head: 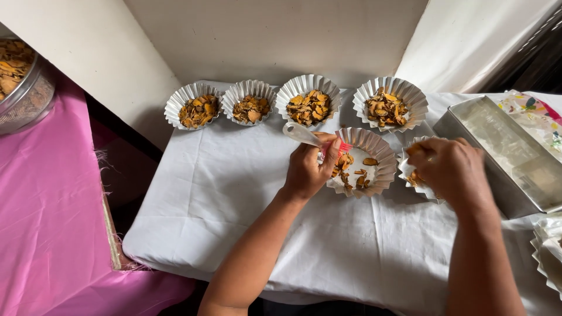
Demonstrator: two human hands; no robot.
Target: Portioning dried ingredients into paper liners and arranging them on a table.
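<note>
Head view: four fluted silver paper cups in a back row on the white cloth-covered table [234,193], each filled with orange-brown dried chips; first [195,104], second [250,100], third [308,98], fourth [390,102]; a fifth fluted paper cup [374,153] sits in front, tilted, only partly filled; left hand [310,167] clenched around a white-handled brush with red bristles [301,133], held at that cup's near rim; right hand [453,169] curled over a sixth fluted cup [408,169], fingertips pinching chips, grip partly hidden; one rectangular metal tin [497,158] just beside the right hand; one steel bowl of chips [26,88] far left on pink cloth [52,222]; stack of spare cups [550,251] at right edge.
</note>
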